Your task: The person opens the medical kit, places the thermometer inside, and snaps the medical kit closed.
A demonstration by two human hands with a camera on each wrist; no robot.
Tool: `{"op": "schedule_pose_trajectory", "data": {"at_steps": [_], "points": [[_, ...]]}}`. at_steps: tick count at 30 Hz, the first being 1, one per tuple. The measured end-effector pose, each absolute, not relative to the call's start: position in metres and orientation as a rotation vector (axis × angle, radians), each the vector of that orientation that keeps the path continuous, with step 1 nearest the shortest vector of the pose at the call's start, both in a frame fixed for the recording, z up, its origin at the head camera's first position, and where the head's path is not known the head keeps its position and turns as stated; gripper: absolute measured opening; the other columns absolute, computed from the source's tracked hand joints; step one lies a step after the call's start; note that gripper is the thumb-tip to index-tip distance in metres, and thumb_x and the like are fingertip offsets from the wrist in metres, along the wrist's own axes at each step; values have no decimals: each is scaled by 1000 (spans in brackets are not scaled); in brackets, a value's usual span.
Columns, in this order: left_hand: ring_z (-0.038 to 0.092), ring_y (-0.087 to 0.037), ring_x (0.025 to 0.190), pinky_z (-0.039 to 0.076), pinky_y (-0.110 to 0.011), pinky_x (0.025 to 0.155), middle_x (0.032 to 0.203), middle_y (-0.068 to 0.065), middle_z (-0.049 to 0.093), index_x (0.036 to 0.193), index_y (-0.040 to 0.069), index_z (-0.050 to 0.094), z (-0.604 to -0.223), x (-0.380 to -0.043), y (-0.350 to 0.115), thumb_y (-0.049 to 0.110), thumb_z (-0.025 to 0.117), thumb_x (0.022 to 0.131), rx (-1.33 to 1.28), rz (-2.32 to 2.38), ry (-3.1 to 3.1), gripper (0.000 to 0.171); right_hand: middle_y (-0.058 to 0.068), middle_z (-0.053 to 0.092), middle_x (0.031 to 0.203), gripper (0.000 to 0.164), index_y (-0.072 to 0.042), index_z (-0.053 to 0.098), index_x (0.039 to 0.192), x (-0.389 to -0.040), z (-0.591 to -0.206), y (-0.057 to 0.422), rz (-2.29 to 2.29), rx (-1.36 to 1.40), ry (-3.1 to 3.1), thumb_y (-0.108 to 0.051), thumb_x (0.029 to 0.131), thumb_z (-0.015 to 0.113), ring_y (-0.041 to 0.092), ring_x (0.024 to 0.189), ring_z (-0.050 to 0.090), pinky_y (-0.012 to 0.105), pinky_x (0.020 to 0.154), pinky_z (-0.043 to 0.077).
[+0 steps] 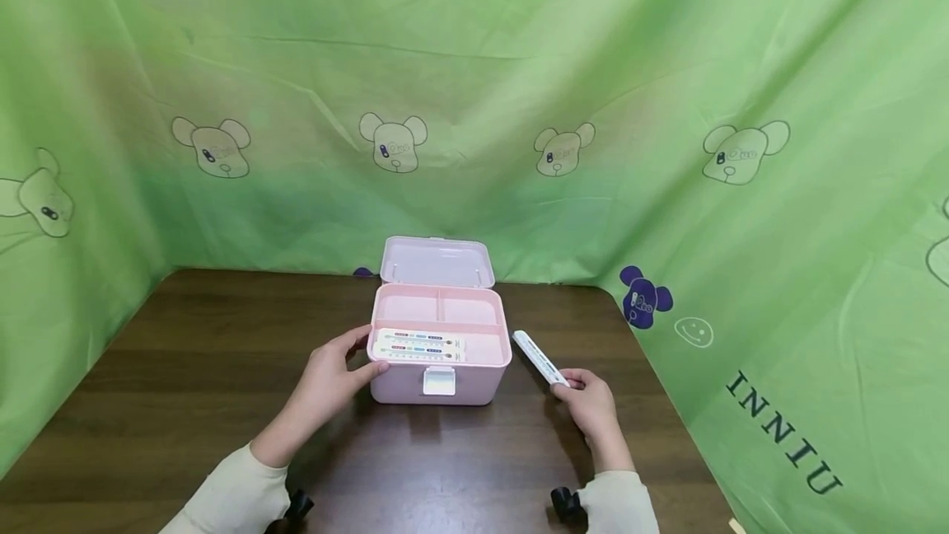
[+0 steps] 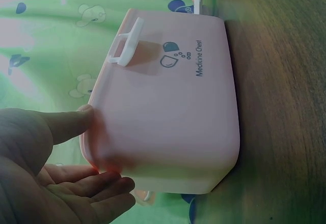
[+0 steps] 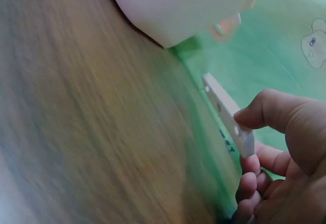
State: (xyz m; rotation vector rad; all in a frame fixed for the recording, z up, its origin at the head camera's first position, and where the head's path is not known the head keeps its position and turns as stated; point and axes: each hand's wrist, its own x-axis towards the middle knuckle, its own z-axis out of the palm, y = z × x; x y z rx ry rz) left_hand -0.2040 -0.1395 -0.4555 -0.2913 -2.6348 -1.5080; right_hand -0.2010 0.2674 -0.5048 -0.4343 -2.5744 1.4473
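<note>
A pink medicine chest [image 1: 442, 381] with "Medicine Chest" printed on its front stands on the table, lid [image 1: 437, 262] tipped back. My left hand [image 1: 326, 390] holds its left front corner, thumb at the front rim and fingers along the side. Between thumb and fingers, my right hand [image 1: 591, 406] pinches one end of a slim white thermometer [image 1: 539, 357], just right of the chest. Its far end points toward the chest, and small holes show along it in the right wrist view. Two similar thermometers [image 1: 418, 344] with coloured scales lie in the chest's front compartment.
Dividers [image 1: 441, 306] split the chest's upper tray, with two smaller compartments at the back. A white latch [image 1: 439, 381] hangs at the front. The dark wooden table [image 1: 222, 353] is enclosed by a green curtain [image 1: 474, 64] with bear drawings.
</note>
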Motion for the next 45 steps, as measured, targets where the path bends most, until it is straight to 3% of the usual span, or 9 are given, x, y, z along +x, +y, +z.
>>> {"op": "schedule_pose_trajectory", "data": {"at_steps": [8,16,29,38,45], "points": [[62,-31,126,50,-51,109,135,-16,66,144,0,56,-457,-203,-138,19,83,88,-292,-1518,-2636,65,3,62,92,29,7,68,116,-216,-494,287,1453,-407,-2493,-3,89,70,11,82,52,17,68,45],[60,-33,129,49,-50,110,137,-17,64,145,-1,55,-454,-203,-139,19,83,88,-293,-1527,-2643,66,6,62,101,33,5,65,122,-240,-464,309,1350,-313,-2536,-5,91,68,10,86,52,16,69,46],[61,-33,128,49,-51,110,136,-18,65,144,-2,55,-454,-204,-139,18,83,88,-311,-1511,-2631,66,12,64,98,32,5,66,120,-263,-392,324,1060,141,-2770,-3,90,69,11,79,53,19,63,46],[62,-33,126,50,-51,108,134,-18,66,144,-2,55,-454,-202,-139,19,82,89,-319,-1501,-2626,64,15,65,104,31,0,68,117,-271,-355,308,987,400,-2873,-1,87,68,20,88,56,22,72,48],[61,-33,127,50,-49,109,135,-18,65,144,-3,54,-451,-201,-139,18,82,89,-308,-1509,-2634,65,12,66,113,29,-6,71,115,-273,-335,286,770,577,-2922,-4,85,71,25,100,56,36,87,47]]}}
